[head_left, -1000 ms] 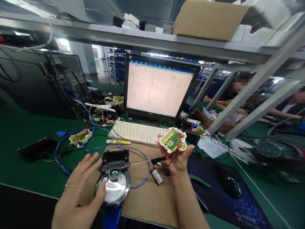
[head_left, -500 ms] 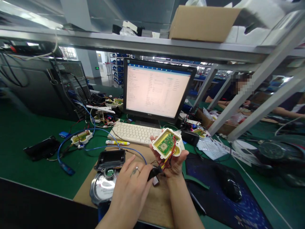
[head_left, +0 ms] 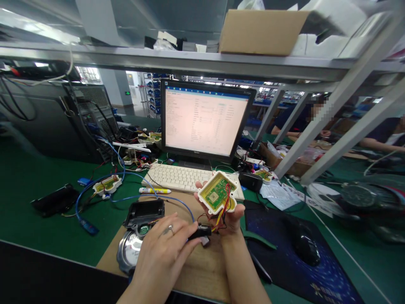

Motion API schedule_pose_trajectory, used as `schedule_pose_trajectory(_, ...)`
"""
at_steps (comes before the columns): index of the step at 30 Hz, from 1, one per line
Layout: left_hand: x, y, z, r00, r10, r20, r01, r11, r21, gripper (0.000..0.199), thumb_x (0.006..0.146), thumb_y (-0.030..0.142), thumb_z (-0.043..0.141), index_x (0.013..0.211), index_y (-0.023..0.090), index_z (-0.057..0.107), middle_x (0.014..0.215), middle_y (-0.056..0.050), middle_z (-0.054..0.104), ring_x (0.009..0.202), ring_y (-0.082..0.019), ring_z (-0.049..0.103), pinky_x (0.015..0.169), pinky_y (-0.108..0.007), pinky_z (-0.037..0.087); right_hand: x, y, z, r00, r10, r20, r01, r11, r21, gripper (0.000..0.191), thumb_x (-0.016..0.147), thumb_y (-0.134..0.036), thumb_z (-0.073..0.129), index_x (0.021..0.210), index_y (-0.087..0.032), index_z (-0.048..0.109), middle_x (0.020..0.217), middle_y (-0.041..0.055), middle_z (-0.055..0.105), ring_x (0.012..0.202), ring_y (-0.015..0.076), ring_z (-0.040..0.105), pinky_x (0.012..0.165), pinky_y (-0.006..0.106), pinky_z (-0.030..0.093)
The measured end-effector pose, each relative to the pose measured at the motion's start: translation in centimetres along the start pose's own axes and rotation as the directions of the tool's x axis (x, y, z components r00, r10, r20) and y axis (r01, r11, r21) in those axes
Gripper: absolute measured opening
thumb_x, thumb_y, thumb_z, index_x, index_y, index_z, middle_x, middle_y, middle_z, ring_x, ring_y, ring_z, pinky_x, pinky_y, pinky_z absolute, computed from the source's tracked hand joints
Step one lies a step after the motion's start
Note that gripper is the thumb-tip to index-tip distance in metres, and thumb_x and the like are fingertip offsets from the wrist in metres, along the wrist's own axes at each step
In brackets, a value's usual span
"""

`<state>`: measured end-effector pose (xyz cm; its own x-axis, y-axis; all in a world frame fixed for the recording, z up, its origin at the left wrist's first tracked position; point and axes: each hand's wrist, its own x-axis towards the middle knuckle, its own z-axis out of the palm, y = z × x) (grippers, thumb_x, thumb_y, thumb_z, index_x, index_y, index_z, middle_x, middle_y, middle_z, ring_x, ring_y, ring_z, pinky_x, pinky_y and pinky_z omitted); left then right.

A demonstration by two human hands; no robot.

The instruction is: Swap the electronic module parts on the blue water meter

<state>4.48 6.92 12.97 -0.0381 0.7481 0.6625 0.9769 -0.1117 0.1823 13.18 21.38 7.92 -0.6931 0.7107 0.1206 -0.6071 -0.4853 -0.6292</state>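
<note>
Head view: the wooden board [head_left: 202, 270] runs out to its front edge at 6 o'clock, bare between the wrists; beyond it the green bench [head_left: 38, 177] lies open toward 9 o'clock. At 3 o'clock the dark mouse mat [head_left: 294, 274] carries a black mouse [head_left: 305, 249].

A white keyboard [head_left: 182, 178] sits at 12 o'clock from the hands, under the lit monitor [head_left: 204, 120], with a yellow-and-white pen [head_left: 156, 191] just before it. A round metal device with a black open lid [head_left: 139, 228] lies at 9 o'clock from the hands, looped by a blue cable [head_left: 104, 177] that crowds that side. A second white module [head_left: 106, 185] rests farther out at 10 o'clock.

The right hand [head_left: 229, 217] cups a white housing with a green circuit board [head_left: 219, 194], held tilted above the board, fingers curled round its underside. Red and yellow wires [head_left: 221, 209] drop from it to a small black connector [head_left: 200, 232], which the left hand [head_left: 164, 249] pinches between thumb and fingertips.
</note>
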Motion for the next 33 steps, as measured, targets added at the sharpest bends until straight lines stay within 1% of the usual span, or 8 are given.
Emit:
schedule_pose_trajectory(10,-0.1,0.0,0.0,1.0,-0.01,0.019,0.01,1.0,-0.002,0.017,0.089,0.023,0.053,0.102,0.018,0.063,0.091,-0.003,0.069,0.085,-0.019,0.063,0.077,-0.037,0.055,0.2,0.1,-0.7,0.999,-0.01,0.042,0.007,0.997,0.082,0.103,0.042,-0.073,0.074,0.13,-0.027,0.048,0.124,0.0114,0.058,0.129,0.0295,0.041,0.106,0.051,0.034)
schedule_pose_trajectory(16,-0.2,0.1,0.1,1.0,-0.016,0.019,0.017,1.0,-0.026,0.017,0.09,0.024,0.052,0.101,0.018,0.063,0.089,-0.003,0.069,0.083,-0.018,0.064,0.075,-0.033,0.055,0.2,-0.1,-0.1,0.998,0.017,-0.056,-0.016,1.0,0.015,0.112,0.033,-0.077,0.072,0.129,-0.025,0.049,0.131,0.0141,0.052,0.128,0.0328,0.041,0.104,0.052,0.036)
schedule_pose_trajectory(20,-0.2,0.0,0.2,0.999,-0.035,0.006,0.035,0.999,0.018,0.018,0.09,0.027,0.051,0.103,0.018,0.061,0.089,-0.002,0.069,0.083,-0.017,0.064,0.075,-0.032,0.055,0.3,0.1,-0.3,0.999,0.01,-0.033,-0.009,1.0,0.012,0.104,0.038,-0.077,0.071,0.127,-0.027,0.05,0.13,0.0126,0.053,0.129,0.0324,0.04,0.101,0.053,0.039)
schedule_pose_trajectory(25,-1.3,0.3,-1.5,0.987,-0.163,0.008,0.16,0.975,0.153,0.062,0.086,0.047,0.054,0.136,0.013,0.039,0.131,-0.012,0.05,0.123,-0.026,0.046,0.104,-0.042,0.04,0.6,0.1,-0.6,0.999,0.023,0.036,-0.025,0.998,0.055,0.09,0.044,-0.077,0.07,0.116,-0.024,0.06,0.117,0.0141,0.062,0.121,0.0345,0.048,0.097,0.058,0.039)
schedule_pose_trajectory(27,-2.7,0.0,-2.6,0.952,-0.3,-0.062,0.306,0.941,0.142,0.068,0.086,0.044,0.054,0.142,0.016,0.029,0.143,-0.013,0.035,0.132,-0.027,0.034,0.111,-0.044,0.03,0.6,0.0,-0.7,0.999,0.021,0.033,-0.024,0.995,0.095,0.082,0.046,-0.075,0.07,0.11,-0.025,0.063,0.113,0.0118,0.064,0.115,0.0335,0.054,0.096,0.058,0.041)
schedule_pose_trajectory(30,-6.0,-1.6,-3.7,0.833,-0.516,-0.199,0.541,0.835,0.097,0.071,0.085,0.042,0.054,0.145,0.022,0.024,0.149,-0.011,0.024,0.138,-0.03,0.023,0.114,-0.05,0.02,0.7,-0.1,-0.9,0.998,0.054,-0.022,-0.051,0.992,0.113,0.078,0.051,-0.077,0.065,0.108,-0.025,0.064,0.106,0.0101,0.067,0.105,0.0308,0.061,0.091,0.056,0.045)
schedule_pose_trajectory(31,-7.3,-2.3,-3.8,0.768,-0.605,-0.21,0.628,0.776,0.063,0.075,0.082,0.047,0.056,0.145,0.023,0.023,0.149,-0.011,0.023,0.138,-0.033,0.022,0.113,-0.055,0.019,0.8,-0.2,-0.9,0.997,0.069,-0.045,-0.064,0.993,0.104,0.078,0.052,-0.079,0.063,0.107,-0.023,0.065,0.103,0.0103,0.068,0.101,0.0301,0.062,0.089,0.055,0.046)
schedule_pose_trajectory(33,-9.4,-3.4,-3.8,0.559,-0.822,-0.11,0.818,0.568,-0.089,0.086,0.075,0.058,0.058,0.144,0.019,0.025,0.148,-0.014,0.024,0.135,-0.038,0.027,0.108,-0.06,0.025,1.2,-0.2,-0.8,0.99,0.108,-0.088,-0.103,0.993,0.063,0.076,0.054,-0.08,0.06,0.1,-0.02,0.066,0.095,0.0106,0.07,0.096,0.0296,0.064,0.086,0.053,0.049)
